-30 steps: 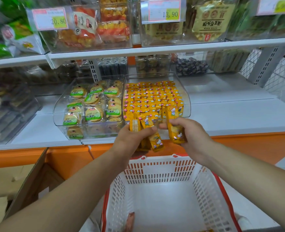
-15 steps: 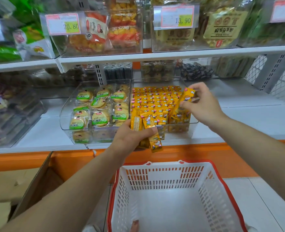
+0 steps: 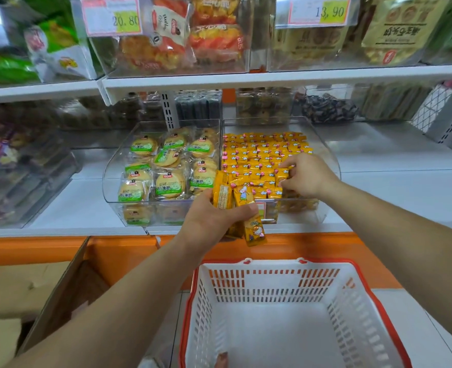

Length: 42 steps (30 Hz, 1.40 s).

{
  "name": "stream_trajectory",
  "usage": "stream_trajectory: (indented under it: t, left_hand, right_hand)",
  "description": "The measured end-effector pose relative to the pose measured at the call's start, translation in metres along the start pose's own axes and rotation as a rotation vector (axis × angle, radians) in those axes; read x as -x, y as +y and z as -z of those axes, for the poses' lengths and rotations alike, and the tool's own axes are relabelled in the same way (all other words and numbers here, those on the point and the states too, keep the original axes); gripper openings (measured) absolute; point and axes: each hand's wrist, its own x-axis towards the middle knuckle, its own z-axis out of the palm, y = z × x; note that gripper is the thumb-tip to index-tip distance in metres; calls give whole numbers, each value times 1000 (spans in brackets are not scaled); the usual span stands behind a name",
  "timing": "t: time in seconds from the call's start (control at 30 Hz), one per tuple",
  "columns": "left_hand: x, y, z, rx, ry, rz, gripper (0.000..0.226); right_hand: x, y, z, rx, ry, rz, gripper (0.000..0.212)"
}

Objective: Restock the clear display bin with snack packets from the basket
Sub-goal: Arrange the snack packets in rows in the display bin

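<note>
A clear display bin (image 3: pixel 328 155) on the lower shelf holds rows of small yellow snack packets (image 3: pixel 262 152). Over the bin's front right part, my right hand (image 3: pixel 307 176) pinches one yellow packet (image 3: pixel 282 175) among the rows. My left hand (image 3: pixel 214 221) grips a bunch of yellow packets (image 3: pixel 243 205) upright in front of the bin's front wall. Below stands a white basket with a red rim (image 3: pixel 286 314); one packet end (image 3: pixel 221 359) shows at its near bottom edge.
A second clear bin (image 3: pixel 113 187) with round green-labelled cakes sits left of the yellow one. An upper shelf (image 3: pixel 272 78) with more bins and price tags overhangs. An open cardboard box (image 3: pixel 33 288) stands at the lower left, against the orange shelf base.
My right hand carried one yellow packet from in front of the shelf up over the bin, then lowered it onto the front rows. My left hand kept its bunch in place.
</note>
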Motion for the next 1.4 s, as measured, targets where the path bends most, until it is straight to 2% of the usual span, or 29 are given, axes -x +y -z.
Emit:
stream_trajectory:
  t: [0.07,0.2,0.3,0.4,0.5,0.67,0.8,0.87,0.93,1.0,1.07,1.1,1.17,1.23,1.4]
  left_hand:
    - [-1,-1,-1,-3,5,0,35]
    - [-2,-3,-4,14,-2,-7,35]
    - [-3,-3,-7,6,-6,-6,35]
    - [-5,-5,-9,-13,8,0,35]
    - [-6,-5,-11,-20,18,13,36]
    - [-7,-4,-16,26,47,58,46]
    - [-6,-4,-16,27,27,63,45]
    - [-6,-5,-16,9,27,67,45]
    - [-7,-6,-16,10,33,87,48]
    - [-8,-7,-17,26,33,108,50]
    - [-8,-6,-21,52,19,110,46]
    - [-8,-6,-23,74,10,108,44]
    - [-7,-5,-30,128,3,106,44]
    - [-5,-3,-37,156,4,104,46]
    - [2,0,-50,160,-16,96,59]
  right_hand:
    - [2,3,0,-12,4,-1,47]
    - [9,8,1,-105,0,-11,26]
    - [8,10,2,-76,-22,-7,18]
    - [2,10,2,-174,-35,-61,10]
    - [0,9,1,-182,-43,-79,9]
    - [4,6,8,-49,-60,-63,9]
    - [13,11,12,-33,-19,-41,5]
    - [16,10,12,-43,-24,-48,13]
    - [20,6,15,-20,-80,-54,29]
    - [27,-1,21,-4,-36,-28,42]
    - [45,-10,30,-122,83,10,33]
    - [57,-13,32,-247,78,18,24]
    - [83,-20,33,-538,-104,-1,22]
    - [107,-27,29,-775,-296,-48,30]
    - [123,-28,20,-827,-278,-25,54]
